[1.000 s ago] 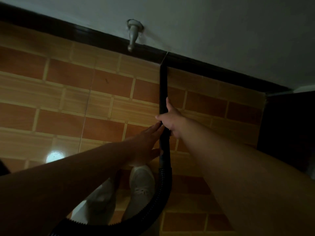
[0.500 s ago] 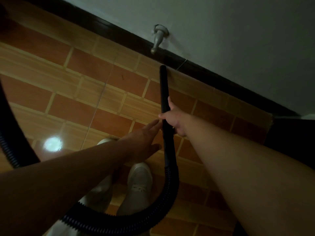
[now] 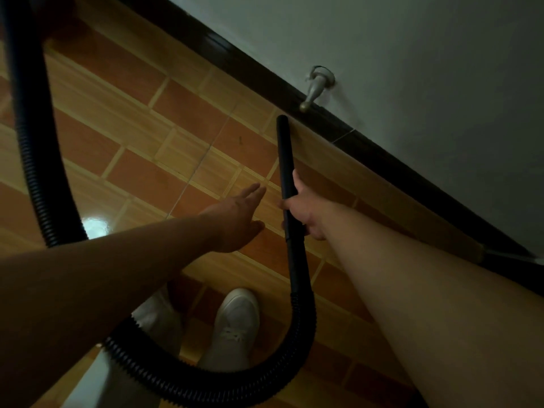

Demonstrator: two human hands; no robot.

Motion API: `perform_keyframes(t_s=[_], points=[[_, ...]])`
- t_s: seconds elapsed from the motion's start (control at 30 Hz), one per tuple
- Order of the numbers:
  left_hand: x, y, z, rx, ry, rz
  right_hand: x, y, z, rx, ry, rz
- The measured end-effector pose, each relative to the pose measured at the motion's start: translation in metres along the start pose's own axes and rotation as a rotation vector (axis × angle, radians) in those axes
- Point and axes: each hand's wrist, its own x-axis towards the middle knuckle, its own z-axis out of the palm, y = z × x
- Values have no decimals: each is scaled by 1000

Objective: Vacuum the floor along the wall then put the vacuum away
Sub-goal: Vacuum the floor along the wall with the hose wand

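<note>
My right hand (image 3: 304, 212) grips the black vacuum wand (image 3: 285, 154) near its middle. The wand's tip points toward the dark baseboard (image 3: 347, 131) under the pale wall (image 3: 412, 69) and sits a little short of it, over the orange tiled floor (image 3: 182, 122). My left hand (image 3: 238, 213) hovers just left of the wand with its fingers straight, touching nothing. The ribbed black hose (image 3: 241, 381) curves from the wand's lower end down past my shoes and climbs up the left edge of the view. The vacuum's body is out of view.
A metal door stop (image 3: 316, 89) juts from the wall just above the baseboard, right of the wand's tip. My white shoes (image 3: 235, 328) stand on the tiles inside the hose loop. A dark opening (image 3: 518, 260) lies at the right end of the baseboard.
The wand's tip has pulled back from the baseboard and shifted left of the door stop. My left hand has drifted away from the wand. The view has swung left, showing more hose.
</note>
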Motion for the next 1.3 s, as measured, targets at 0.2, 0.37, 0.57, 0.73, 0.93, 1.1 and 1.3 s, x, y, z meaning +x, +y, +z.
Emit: perform_keyframes(t_s=[0.2, 0.37, 0.57, 0.73, 0.93, 1.1, 1.3], points=[[4, -2, 1, -37, 19, -16, 3, -4, -3, -8, 4, 9], [-1, 6, 15, -54, -45, -5, -1, 14, -11, 84, -17, 31], [7, 42, 36, -73, -106, 49, -6, 44, -17, 238, -2, 68], [17, 74, 57, -77, -156, 103, -7, 76, -34, 358, 78, 83], [24, 102, 81, -66, -223, 121, -9, 108, -53, 492, 124, 102], [25, 118, 95, -48, -255, 135, -14, 125, -63, 575, 153, 122], [24, 121, 94, 22, -278, 131, -19, 138, -71, 626, 201, 192]])
